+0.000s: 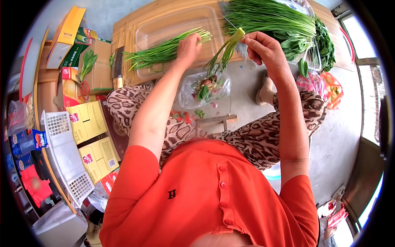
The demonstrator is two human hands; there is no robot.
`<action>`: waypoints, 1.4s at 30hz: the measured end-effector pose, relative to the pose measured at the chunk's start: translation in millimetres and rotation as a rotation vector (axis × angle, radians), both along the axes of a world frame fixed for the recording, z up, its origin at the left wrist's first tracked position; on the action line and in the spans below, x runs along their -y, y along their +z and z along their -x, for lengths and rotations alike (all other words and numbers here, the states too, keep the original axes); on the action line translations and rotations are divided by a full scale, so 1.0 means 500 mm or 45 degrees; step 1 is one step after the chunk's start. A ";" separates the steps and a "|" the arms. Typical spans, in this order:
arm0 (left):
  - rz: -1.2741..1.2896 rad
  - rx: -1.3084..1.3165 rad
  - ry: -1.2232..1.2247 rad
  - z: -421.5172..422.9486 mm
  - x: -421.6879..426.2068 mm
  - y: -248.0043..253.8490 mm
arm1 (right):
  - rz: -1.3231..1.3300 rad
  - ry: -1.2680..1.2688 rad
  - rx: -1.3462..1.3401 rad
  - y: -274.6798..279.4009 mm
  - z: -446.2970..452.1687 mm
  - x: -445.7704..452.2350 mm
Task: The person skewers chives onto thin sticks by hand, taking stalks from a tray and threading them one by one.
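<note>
My left hand (pixel 189 50) is closed over long green chives (pixel 158 53) lying in a clear plastic tray (pixel 144 24). Their pale cut ends stick out past my fingers. In the air right of the tray, my right hand (pixel 265 48) pinches beside the pale upper end of a small bunch of greens (pixel 230 45), whose leaves hang down. A thin, straight strand runs from this end up and left; whether it is wire or a stick I cannot tell. Below hangs or lies a clear plastic bag (pixel 205 90) with scraps inside.
A big pile of chives (pixel 271 18) and leafy greens (pixel 294 47) covers the wooden table's right side. A cleaver (pixel 118 68) lies at its left edge. Cardboard boxes (pixel 86 119), red scissors (pixel 84 89) and a white plastic basket (pixel 68 152) stand left. Colourful bags (pixel 329 88) are at right.
</note>
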State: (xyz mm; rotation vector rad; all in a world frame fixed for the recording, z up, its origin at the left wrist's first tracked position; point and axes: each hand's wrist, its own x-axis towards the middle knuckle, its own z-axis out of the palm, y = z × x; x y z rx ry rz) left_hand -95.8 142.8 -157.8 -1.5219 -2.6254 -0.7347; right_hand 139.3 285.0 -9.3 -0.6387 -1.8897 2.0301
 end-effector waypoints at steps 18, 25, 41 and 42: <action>-1.216 0.776 -0.087 0.088 0.144 0.395 | -0.002 0.119 -0.013 0.001 0.025 0.048; -1.625 1.013 -0.440 0.033 0.174 0.524 | 0.005 0.104 0.022 -0.004 0.019 0.044; 0.010 1.049 0.899 0.204 0.299 0.062 | 0.042 0.189 0.032 -0.019 0.018 0.054; 0.152 0.867 0.916 0.201 0.301 0.042 | 0.060 0.198 0.026 -0.022 0.018 0.055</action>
